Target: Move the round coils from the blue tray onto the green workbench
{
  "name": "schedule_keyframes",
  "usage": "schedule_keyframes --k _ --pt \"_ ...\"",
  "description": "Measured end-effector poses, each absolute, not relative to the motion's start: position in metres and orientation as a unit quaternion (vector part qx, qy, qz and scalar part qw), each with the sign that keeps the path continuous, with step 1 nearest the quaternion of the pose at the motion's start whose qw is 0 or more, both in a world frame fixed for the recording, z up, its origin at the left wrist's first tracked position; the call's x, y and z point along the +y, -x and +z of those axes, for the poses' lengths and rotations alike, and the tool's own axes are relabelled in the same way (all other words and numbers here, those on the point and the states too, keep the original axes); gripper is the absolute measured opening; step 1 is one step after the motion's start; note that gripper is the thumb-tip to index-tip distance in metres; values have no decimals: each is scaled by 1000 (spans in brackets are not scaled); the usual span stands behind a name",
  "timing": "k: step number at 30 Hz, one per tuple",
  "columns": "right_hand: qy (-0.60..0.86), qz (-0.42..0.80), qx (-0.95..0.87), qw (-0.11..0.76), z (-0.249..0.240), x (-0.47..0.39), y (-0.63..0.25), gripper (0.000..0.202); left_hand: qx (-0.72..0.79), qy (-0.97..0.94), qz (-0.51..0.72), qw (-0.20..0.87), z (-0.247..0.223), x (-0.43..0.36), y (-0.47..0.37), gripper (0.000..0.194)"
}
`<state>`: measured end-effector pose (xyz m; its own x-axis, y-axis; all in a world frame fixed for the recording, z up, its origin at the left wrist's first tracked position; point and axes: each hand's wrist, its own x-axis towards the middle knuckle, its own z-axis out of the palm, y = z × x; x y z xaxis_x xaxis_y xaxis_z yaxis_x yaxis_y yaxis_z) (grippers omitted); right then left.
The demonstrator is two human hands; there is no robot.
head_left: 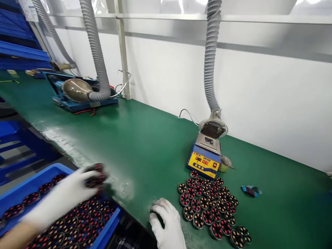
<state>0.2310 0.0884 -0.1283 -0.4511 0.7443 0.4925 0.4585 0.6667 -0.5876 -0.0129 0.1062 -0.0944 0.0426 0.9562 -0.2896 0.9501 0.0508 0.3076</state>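
Right hand (168, 223) resting half-curled, empty, on tabletop (145, 145); left hand (70, 193) gripping, lifting stators (95, 175) from blue bin (109, 230), many left; cluster (212, 205) lower right already placed.

Bright, even light falls from above, with blown-out white patches along the top edge. The glossy green bench (145, 145) carries a pale glare streak near its front edge. The white-gloved left hand (64, 197) is motion-blurred. Wide-angle distortion bends lines toward the corners; shadows are soft.
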Motion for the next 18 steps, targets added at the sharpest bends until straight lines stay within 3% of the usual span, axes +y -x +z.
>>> schedule_keyframes --k 5,13,18 --pt "356 130 -817 435 -137 86 -240 20 623 -752 -4 214 -62 173 -71 51" --pt "395 42 -827 397 -134 90 -263 24 510 -834 -69 198 -46 212 -164 44" --pt "370 78 -852 364 -129 95 -296 20 479 -846 -80 221 -30 207 -181 47"
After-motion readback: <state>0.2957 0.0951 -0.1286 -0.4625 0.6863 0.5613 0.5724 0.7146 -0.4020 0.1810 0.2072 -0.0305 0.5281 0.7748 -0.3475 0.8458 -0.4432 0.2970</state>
